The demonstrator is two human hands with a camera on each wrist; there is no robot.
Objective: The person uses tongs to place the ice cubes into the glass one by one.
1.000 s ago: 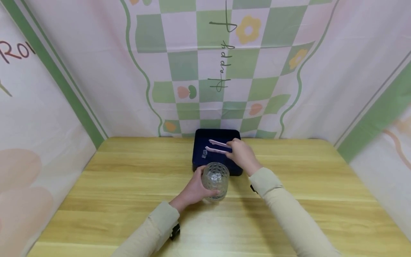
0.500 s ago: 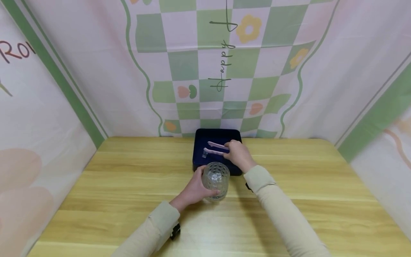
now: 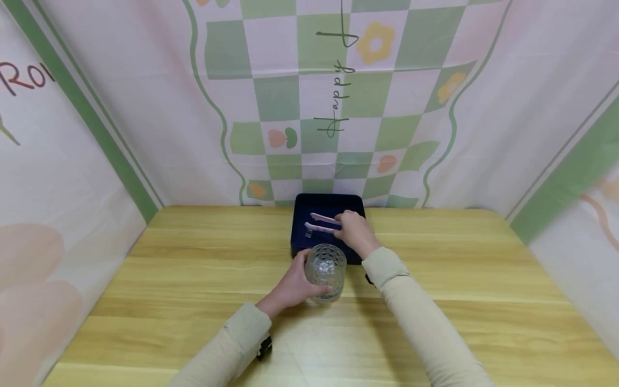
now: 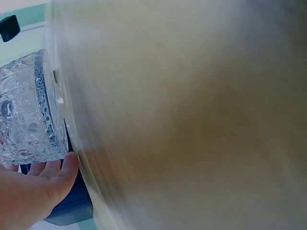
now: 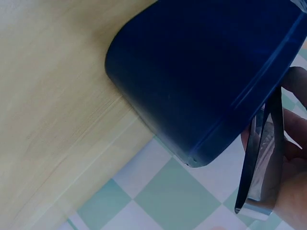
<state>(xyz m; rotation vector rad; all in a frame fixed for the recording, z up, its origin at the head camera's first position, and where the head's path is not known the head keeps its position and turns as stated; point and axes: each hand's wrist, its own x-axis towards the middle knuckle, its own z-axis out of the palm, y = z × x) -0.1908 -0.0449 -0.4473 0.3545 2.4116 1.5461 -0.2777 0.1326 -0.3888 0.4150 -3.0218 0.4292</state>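
Note:
My left hand grips a clear textured drinking glass from its left side, just in front of a dark blue tray. In the left wrist view the glass shows its patterned wall, with fingers along it. My right hand holds pale pink tongs over the tray, their two arms spread apart. A small clear piece lies in the tray at the tip of the nearer arm. Seen from the right wrist, the tongs are beyond the tray's wall.
The wooden table reaches back to a green-and-white checked cloth right behind the tray. Printed cloth also hangs at both sides. The glass overlaps the tray's front edge in the head view.
My right hand has moved slightly left and toward me with the tongs, bringing their tips to the small clear piece. The left hand and glass stay in place.

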